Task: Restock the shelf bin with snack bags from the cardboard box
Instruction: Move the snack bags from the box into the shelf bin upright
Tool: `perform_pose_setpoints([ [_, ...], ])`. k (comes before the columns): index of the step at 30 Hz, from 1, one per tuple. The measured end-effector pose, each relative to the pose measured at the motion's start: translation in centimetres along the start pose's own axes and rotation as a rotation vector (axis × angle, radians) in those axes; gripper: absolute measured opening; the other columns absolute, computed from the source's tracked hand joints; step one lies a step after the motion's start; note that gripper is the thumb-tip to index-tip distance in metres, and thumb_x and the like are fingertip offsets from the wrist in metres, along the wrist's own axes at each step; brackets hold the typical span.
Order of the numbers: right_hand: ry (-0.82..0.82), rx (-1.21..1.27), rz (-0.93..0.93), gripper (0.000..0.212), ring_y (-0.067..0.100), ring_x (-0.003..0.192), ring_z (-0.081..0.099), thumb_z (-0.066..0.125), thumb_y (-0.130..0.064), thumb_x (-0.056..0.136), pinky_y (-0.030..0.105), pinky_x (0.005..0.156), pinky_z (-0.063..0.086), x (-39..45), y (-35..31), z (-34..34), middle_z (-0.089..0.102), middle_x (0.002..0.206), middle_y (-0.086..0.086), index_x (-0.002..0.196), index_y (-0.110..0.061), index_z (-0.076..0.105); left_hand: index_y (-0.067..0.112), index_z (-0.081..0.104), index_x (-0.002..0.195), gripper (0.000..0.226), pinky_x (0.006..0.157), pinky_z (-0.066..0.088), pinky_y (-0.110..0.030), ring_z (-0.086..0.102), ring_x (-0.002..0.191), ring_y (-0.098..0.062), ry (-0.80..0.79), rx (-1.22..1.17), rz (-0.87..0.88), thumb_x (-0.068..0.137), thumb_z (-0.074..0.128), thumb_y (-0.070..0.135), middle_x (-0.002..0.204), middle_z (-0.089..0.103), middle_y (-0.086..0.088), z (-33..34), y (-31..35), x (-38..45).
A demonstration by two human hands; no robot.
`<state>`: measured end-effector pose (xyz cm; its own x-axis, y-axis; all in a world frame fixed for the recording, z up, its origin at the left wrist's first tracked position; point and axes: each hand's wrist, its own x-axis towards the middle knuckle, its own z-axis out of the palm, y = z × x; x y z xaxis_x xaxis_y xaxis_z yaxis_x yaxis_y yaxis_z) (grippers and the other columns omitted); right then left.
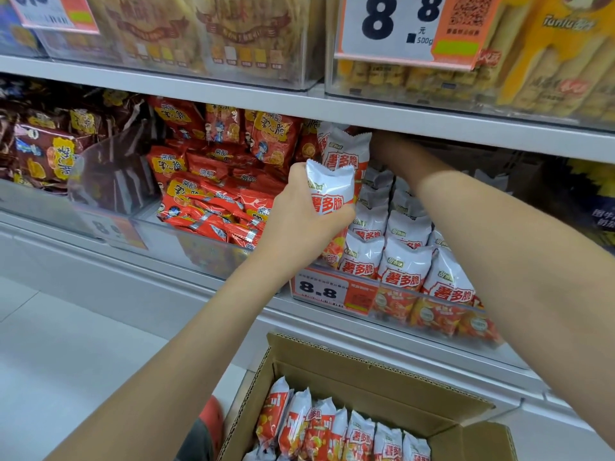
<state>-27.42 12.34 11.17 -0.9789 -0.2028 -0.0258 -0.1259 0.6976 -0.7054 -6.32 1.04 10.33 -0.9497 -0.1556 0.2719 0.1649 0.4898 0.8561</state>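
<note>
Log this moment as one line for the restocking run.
left hand: grips white snack bag | right hand: deep in shelf bin, grip hidden | cardboard box: bags remain

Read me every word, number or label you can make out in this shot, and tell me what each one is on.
"8.8": price tag on the front of the shelf bin.
"8 8", "元", "500g": big price sign on the upper shelf.
"薯多脆": white snack bag held by the left hand, and the bags in the bin.
"Tunlu": yellow package, top right.
Fine print on tags, QR code: too small.
</note>
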Motion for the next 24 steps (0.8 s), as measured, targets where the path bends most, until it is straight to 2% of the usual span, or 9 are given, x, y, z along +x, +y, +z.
perform_pose_setpoints([
  [3,0.047,0.045,0.008,0.02,0.015,0.074,0.048,0.046,-0.024,0.099,0.028,0.07,0.044,-0.6,-0.3,0.0,0.054,0.083,0.001,0.08,-0.021,0.05,0.02,0.04,0.109,0.039,0.054,0.043,-0.011,0.055,0.071,-0.003,-0.001,-0.005,0.002,0.082,0.068,0.026,0.09,0.056,0.009,0.0,0.0,0.0],
  [6,0.101,0.093,0.013,0.022,0.02,0.106,0.047,0.031,-0.015,0.104,0.03,0.1,0.036,-1.8,-0.7,0.2,0.053,0.125,0.013,0.101,-0.018,0.053,0.02,0.04,0.108,0.039,0.055,0.044,-0.011,0.055,0.071,-0.003,0.007,-0.001,0.003,0.082,0.068,0.025,0.09,0.055,0.009,0.1,0.0,-0.1],
  [8,0.116,0.143,-0.006,0.033,0.026,0.13,0.042,0.031,-0.015,0.105,0.031,0.103,0.031,-2.0,-0.7,0.4,0.042,0.145,0.017,0.131,-0.006,0.047,0.02,0.039,0.108,0.039,0.056,0.044,-0.01,0.055,0.072,-0.003,0.017,0.002,0.006,0.082,0.069,0.025,0.091,0.055,0.009,0.2,0.1,0.0],
  [10,0.178,0.216,0.008,0.031,0.025,0.128,0.046,0.033,-0.018,0.105,0.026,0.105,0.034,-2.1,-0.4,0.6,0.051,0.137,0.013,0.129,-0.008,0.05,0.019,0.04,0.106,0.039,0.057,0.045,-0.011,0.056,0.073,-0.004,0.021,-0.002,0.003,0.081,0.069,0.024,0.092,0.057,0.007,0.2,0.1,0.0],
  [11,0.207,0.246,-0.019,0.025,0.021,0.114,0.052,0.032,-0.017,0.104,0.021,0.103,0.035,-2.2,-0.4,0.6,0.06,0.117,0.005,0.111,-0.016,0.056,0.019,0.04,0.106,0.038,0.057,0.045,-0.012,0.056,0.074,-0.005,0.02,-0.004,0.002,0.081,0.069,0.024,0.093,0.057,0.006,0.2,0.1,0.0],
  [14,0.166,0.303,-0.105,0.035,0.002,0.063,0.038,0.035,-0.019,0.101,0.016,0.064,0.04,-3.2,0.2,0.0,0.047,0.055,-0.022,0.068,-0.031,0.037,0.019,0.04,0.107,0.039,0.056,0.044,-0.01,0.056,0.073,-0.004,0.017,-0.005,0.002,0.082,0.069,0.025,0.093,0.057,0.006,0.1,0.2,0.0],
  [16,0.012,0.336,-0.108,0.023,0.004,0.068,0.046,0.038,-0.034,0.099,0.022,0.064,0.042,-4.1,0.3,0.0,0.058,0.071,-0.017,0.081,-0.029,0.051,0.018,0.04,0.106,0.038,0.056,0.045,-0.014,0.057,0.075,-0.006,0.018,-0.002,-0.002,0.082,0.069,0.026,0.094,0.058,0.003,0.2,0.2,-0.1],
  [19,-0.126,0.296,-0.081,0.03,0.019,0.104,0.062,0.048,-0.041,0.089,0.044,0.092,0.052,-4.4,0.0,-0.2,0.065,0.117,0.002,0.111,-0.025,0.061,0.019,0.04,0.103,0.036,0.055,0.045,-0.017,0.057,0.076,-0.009,0.016,-0.003,-0.005,0.082,0.069,0.026,0.094,0.058,0.002,0.1,0.2,0.0],
  [24,-0.278,0.393,-0.08,0.013,0.021,0.081,0.051,0.052,-0.026,0.096,0.03,0.076,0.044,-4.8,-0.2,-0.8,0.059,0.091,0.009,0.095,-0.019,0.062,0.02,0.04,0.107,0.039,0.061,0.046,-0.018,0.058,0.084,-0.009,0.02,-0.013,0.003,0.082,0.069,0.025,0.099,0.058,0.001,0.2,0.1,-0.1],
])
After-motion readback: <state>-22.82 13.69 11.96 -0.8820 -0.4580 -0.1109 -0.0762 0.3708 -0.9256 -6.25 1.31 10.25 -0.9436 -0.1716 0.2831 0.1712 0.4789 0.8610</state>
